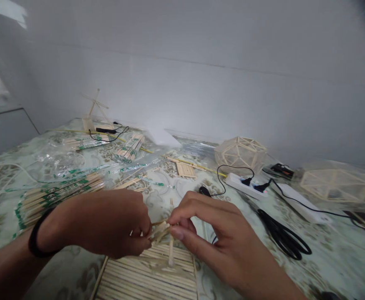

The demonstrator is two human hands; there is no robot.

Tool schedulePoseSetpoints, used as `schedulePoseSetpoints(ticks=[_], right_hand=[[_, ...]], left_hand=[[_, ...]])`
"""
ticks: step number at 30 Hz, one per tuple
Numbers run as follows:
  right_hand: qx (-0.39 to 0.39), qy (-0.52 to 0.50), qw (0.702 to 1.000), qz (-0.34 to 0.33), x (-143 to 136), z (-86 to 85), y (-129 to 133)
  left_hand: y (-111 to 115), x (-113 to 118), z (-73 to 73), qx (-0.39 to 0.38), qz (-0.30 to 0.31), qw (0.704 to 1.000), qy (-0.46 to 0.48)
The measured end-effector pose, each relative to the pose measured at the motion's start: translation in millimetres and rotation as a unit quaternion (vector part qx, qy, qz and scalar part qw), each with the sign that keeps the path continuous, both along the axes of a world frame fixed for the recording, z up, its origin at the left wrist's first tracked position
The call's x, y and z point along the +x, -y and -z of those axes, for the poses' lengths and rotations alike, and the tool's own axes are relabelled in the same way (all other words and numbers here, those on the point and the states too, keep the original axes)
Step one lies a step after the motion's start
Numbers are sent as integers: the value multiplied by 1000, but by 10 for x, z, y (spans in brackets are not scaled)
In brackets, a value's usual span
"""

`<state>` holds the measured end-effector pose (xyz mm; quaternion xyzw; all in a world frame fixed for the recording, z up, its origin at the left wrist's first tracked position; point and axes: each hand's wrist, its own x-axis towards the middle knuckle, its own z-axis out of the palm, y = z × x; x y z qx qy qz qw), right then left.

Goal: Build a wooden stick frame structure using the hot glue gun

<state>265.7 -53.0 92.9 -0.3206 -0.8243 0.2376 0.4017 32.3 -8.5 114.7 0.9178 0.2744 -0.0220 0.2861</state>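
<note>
Small stick piece (161, 230), pale wood | location: at far end of slatted panel (144, 283), beside upright post (171, 253) | my left hand (107, 221): fingers pinched on left end | my right hand (216, 237): thumb and forefinger pinched on right end | black-handled scissors (280, 234): right

A white power strip (244, 187) lies between black-handled scissors (270, 222) and a faceted stick frame (239, 152).

Left hand (107, 223) and right hand (222, 237) at thin sticks (160, 230), slatted panel (144, 281) below (scissors (284, 237) nearby)
</note>
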Motion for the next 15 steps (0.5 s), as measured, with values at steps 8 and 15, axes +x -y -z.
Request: schedulePoseSetpoints(ticks=[8,15], right_hand=[[7,-11,1000,4,-50,-6,66],[19,1,1000,9,-87,26,97]], left_hand=[[104,-36,-200,95,-23,983,154],[175,-20,-238,93,-32,978,184]])
